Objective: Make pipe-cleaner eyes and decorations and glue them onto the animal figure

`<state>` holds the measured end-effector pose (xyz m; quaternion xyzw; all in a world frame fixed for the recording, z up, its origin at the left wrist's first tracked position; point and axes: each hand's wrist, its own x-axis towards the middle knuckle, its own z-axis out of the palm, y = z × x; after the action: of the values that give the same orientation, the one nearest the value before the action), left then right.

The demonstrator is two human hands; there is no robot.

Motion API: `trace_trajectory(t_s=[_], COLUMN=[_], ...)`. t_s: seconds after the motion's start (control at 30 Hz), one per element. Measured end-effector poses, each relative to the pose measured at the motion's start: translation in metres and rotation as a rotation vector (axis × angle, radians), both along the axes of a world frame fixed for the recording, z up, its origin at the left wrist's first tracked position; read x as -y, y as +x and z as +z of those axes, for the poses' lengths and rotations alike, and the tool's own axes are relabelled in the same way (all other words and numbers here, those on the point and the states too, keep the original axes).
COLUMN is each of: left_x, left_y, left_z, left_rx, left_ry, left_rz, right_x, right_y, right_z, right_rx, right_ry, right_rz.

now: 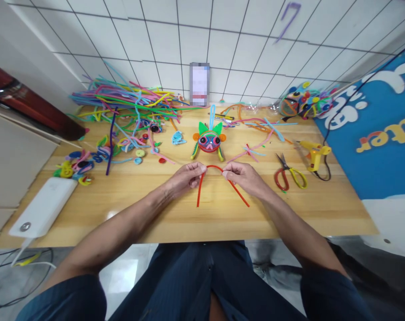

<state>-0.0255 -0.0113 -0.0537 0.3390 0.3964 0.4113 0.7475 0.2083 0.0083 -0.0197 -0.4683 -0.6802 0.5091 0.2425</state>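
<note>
You are bending the red pipe cleaner [213,167] into an arch: fuzzy and thin, it humps between your hands, its two legs splaying toward the middle of the table's [189,220] near edge. Your left hand [185,176] and right hand [244,176] each pinch it shut beside the crest. Tightening the curve would call for even pressure from both sides. Just behind stands a colourful craft face [208,140]; scissors [289,176] lie toward the right edge
</note>
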Motion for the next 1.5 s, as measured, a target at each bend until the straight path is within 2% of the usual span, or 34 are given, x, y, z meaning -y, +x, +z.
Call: trace_trajectory(t_s=[0.17,0.27,0.53,0.73,0.93,1.17,1.5], left_x=[0.004,0.005,0.003,0.003,0.003,0.005,0.005], left_y=[-0.001,-0.001,0.001,0.003,0.003,0.004,0.006], left_z=[0.008,0.01,0.003,0.001,-0.008,-0.008,0.0], left_rx=[-0.014,-0.041,-0.06,-0.081,-0.116,-0.184,-0.172], left_ry=[-0.017,-0.014,0.019,0.11,0.189,0.23,0.156], left_rz=[-0.174,-0.21,-0.041,0.069,0.195,0.24,0.251], right_x=[-0.006,-0.008,-0.005,-0.001,0.002,0.006,0.004], right_y=[0.008,0.012,0.011,0.007,0.007,0.006,0.008], right_z=[-0.002,-0.006,-0.01,-0.01,-0.009,-0.007,-0.002], right_rx=[0.004,0.021,-0.041,-0.046,-0.025,0.001,0.004], right_ry=[0.012,0.022,-0.007,-0.054,-0.105,-0.079,-0.112], right_rz=[-0.073,-0.104,-0.05,-0.045,-0.031,0.01,0.028])
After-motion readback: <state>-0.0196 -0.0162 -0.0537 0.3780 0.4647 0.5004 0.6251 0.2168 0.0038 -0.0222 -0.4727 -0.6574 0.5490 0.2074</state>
